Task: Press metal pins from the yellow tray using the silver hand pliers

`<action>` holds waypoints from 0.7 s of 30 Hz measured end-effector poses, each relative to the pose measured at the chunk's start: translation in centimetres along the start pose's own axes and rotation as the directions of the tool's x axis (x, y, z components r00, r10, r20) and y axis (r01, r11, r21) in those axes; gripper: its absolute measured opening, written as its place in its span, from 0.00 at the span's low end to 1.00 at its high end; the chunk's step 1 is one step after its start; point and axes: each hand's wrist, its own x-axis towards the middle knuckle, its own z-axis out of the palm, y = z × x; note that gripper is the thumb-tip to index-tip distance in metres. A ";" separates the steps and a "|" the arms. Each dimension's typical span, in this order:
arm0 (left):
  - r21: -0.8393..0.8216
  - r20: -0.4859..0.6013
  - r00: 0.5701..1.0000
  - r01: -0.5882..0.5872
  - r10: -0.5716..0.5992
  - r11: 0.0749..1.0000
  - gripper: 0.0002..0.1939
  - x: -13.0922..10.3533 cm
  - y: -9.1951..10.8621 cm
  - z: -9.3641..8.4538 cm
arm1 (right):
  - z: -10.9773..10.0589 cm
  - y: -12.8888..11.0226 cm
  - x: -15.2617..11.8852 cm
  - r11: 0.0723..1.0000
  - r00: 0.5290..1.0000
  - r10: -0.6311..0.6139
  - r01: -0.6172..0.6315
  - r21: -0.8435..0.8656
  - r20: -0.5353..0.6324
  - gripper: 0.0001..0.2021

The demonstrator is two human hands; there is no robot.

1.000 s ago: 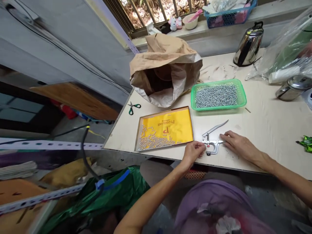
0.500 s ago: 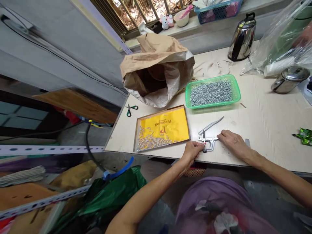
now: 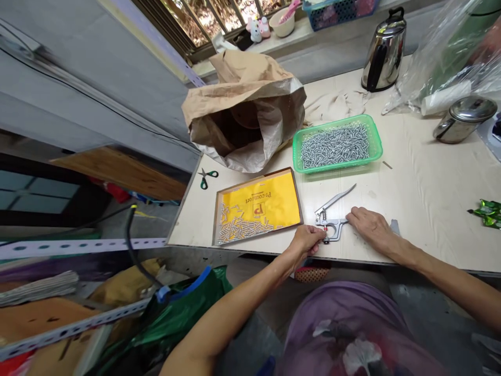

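A silver hand-press plier point(image 3: 335, 223) lies on the table near the front edge, its long lever raised away from the frame. My left hand point(image 3: 307, 240) is pinched at the plier's jaw end, by a small red part; whatever its fingertips hold is too small to make out. My right hand point(image 3: 368, 225) has its fingers closed on the end of the plier's handle. To the left, a shallow box point(image 3: 300, 201) with a yellow lining holds many small metal pieces point(image 3: 240, 230). Behind the plier stands a green basket point(image 3: 338, 168) full of similar metal pieces.
A large paper bag point(image 3: 250, 130) stands behind the box, with scissors point(image 3: 207, 178) at the left edge. Farther back are a kettle point(image 3: 385, 52), a steel cup point(image 3: 462, 122) and clear plastic. A green wrapper point(image 3: 488, 213) lies at the right.
The view has shifted slightly, so the table things appear a little farther left. Both hands keep their places at the plier.
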 end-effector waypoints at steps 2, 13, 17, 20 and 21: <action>0.069 -0.008 1.000 -0.018 0.019 0.997 0.12 0.0 0.3 -0.2 | 0.2 0.0 -0.1 1.000 0.999 -0.004 0.003 -0.013 -0.032 0.12; 0.278 0.050 0.998 -0.059 0.047 0.959 0.16 0.8 1.4 -1.1 | 1.0 0.0 0.0 1.000 0.994 -0.012 0.010 -0.013 -0.110 0.12; 0.272 0.096 0.995 -0.018 -0.009 0.962 0.18 0.8 1.6 -1.4 | 1.0 0.1 -0.1 1.000 0.994 -0.017 0.018 0.012 -0.111 0.11; 0.247 0.100 0.995 -0.018 -0.007 0.969 0.17 0.5 1.7 -1.4 | 0.9 0.1 -0.1 0.999 0.996 -0.013 0.015 0.029 -0.093 0.12; 0.242 0.101 0.995 -0.012 -0.013 0.970 0.16 0.4 1.8 -1.3 | 0.9 0.1 -0.1 0.999 0.996 -0.012 0.014 0.031 -0.087 0.12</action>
